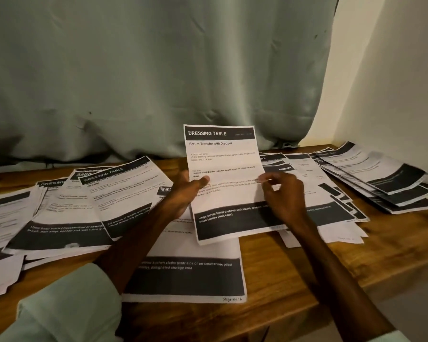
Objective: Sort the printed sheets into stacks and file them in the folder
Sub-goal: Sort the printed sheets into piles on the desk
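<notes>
Printed sheet (223, 154) pinched by left hand (185, 193) and right hand (284, 196), stacks (381, 178) crowding wooden table (356, 255), curtain (158, 70) behind

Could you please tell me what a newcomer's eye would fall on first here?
First, the sheet headed DRESSING TABLE, held up at the centre, the left hand gripping its left edge and the right hand pinching its right edge. Then printed sheets fanned across the wooden table, a pile on the left and a pile on the far right, with a pale green curtain behind.
</notes>
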A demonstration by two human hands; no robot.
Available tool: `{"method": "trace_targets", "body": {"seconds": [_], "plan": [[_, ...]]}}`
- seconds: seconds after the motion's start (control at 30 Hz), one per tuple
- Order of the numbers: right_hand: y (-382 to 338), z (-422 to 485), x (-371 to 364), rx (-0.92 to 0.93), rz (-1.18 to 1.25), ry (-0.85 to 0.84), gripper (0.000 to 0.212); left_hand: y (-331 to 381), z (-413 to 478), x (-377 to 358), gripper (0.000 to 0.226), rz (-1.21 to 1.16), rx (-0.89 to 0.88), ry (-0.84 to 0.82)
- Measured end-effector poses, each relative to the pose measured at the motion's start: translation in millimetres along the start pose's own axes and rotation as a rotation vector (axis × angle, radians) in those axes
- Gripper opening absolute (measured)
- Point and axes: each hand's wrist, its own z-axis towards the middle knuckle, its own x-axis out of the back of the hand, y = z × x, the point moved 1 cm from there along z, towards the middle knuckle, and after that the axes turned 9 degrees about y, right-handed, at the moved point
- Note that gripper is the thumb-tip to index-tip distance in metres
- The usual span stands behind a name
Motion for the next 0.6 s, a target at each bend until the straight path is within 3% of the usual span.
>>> {"method": "trace_targets", "body": {"seconds": [0.1,0.17,0.3,0.43,0.6], "plan": [[29,12,2,-0.164,-0.013,0.089,0.025,3,4,7,0.020,-0.031,-0.004,-0.025],[40,13,-3,-0.223,-0.018,0.058,0.025,2,8,10,0.018,-0.023,0.015,-0.015],[42,4,-15,-0.161,-0.048,-0.079,0.027,1,17,17,0.022,-0.037,0.046,0.012],[40,-3,-20,-0.105,-0.173,-0.120,0.043,6,25,30,0.025,-0.060,0.035,0.036],[37,-14,-24,-0.019,-0.333,-0.122,0.017,7,44,57,0.034,-0.250,0.083,0.175]]}}
